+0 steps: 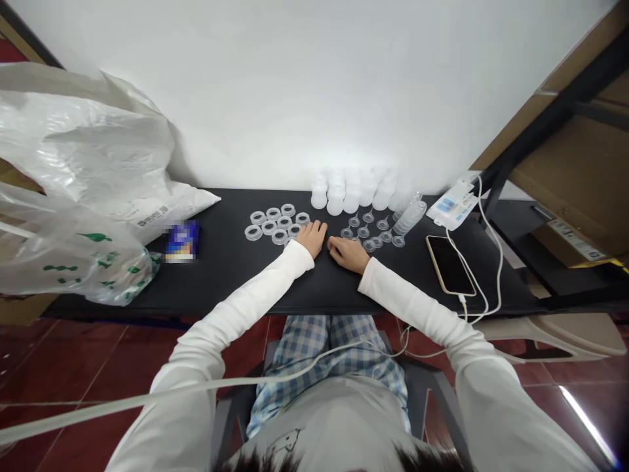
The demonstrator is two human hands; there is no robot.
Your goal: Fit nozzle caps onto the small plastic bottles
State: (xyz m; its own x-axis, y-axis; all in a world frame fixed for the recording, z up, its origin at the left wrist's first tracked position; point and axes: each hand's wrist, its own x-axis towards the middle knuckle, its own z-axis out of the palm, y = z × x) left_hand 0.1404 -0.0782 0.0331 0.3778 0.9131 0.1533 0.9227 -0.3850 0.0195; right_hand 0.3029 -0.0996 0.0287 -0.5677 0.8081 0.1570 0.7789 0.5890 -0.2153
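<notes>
My left hand (313,237) lies palm down on the black table (230,275), fingers stretched out, its tips touching a group of several clear plastic rings (275,224). My right hand (348,253) rests flat beside it, fingers pointing left, just in front of several small clear nozzle pieces (371,233). Neither hand holds anything. Behind the small parts stands a row of several white plastic bottles (351,192) against the wall. A stack of clear caps (410,217) lies tilted to the right of the nozzles.
Large white plastic bags (73,190) fill the table's left end, with a small blue packet (181,240) beside them. A phone (449,264) on a white cable and a white-blue box (455,204) lie at the right. A wooden shelf frame (565,144) stands at right.
</notes>
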